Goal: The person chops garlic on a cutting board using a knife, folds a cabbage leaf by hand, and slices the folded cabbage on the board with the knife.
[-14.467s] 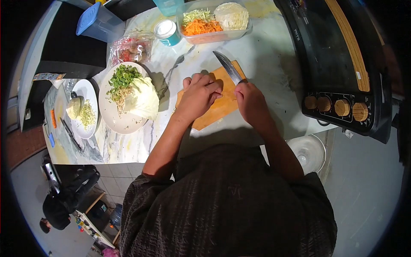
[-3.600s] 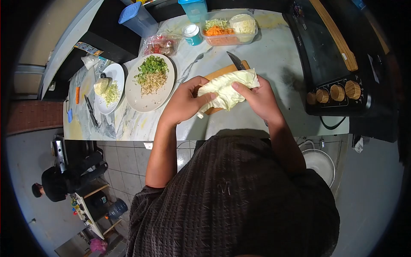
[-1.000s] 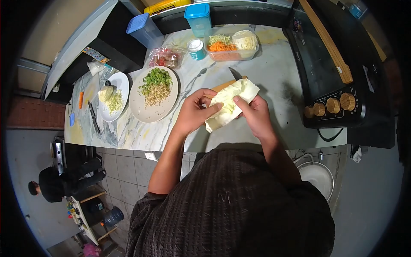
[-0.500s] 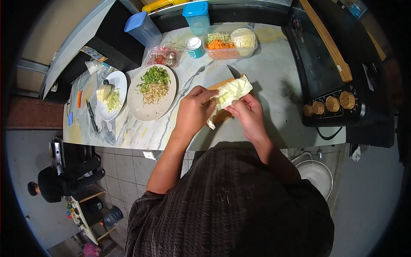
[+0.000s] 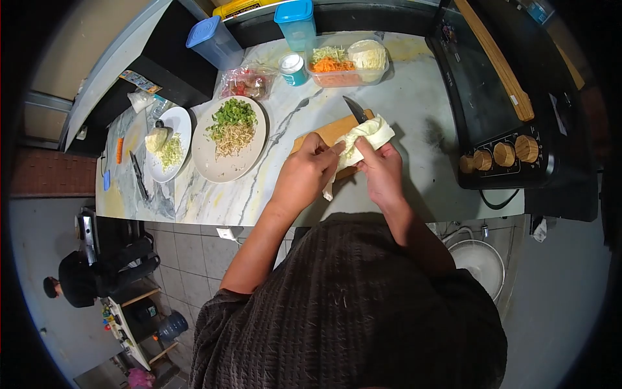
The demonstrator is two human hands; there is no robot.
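Note:
A pale, crumpled cabbage leaf (image 5: 378,131) is held between both hands above a wooden cutting board (image 5: 334,131). My left hand (image 5: 306,167) pinches the leaf's left side, and a strip of it hangs down beside the fingers. My right hand (image 5: 381,172) grips the other side, with the thumb on top. Just beyond the leaf, a dark knife blade (image 5: 354,109) points away across the board's far edge; its handle is hidden under the leaf and hand.
To the left are a plate (image 5: 203,163) of chopped greens and bean sprouts, and a white plate (image 5: 184,120) with cabbage. A clear container (image 5: 343,81) of shredded vegetables stands at the back. A black oven (image 5: 547,152) bounds the right side. Another person (image 5: 78,279) is far left.
Both hands have shifted slightly right with the cabbage leaf. The leaf is more folded, and my right thumb now lies over it. More of the cutting board shows.

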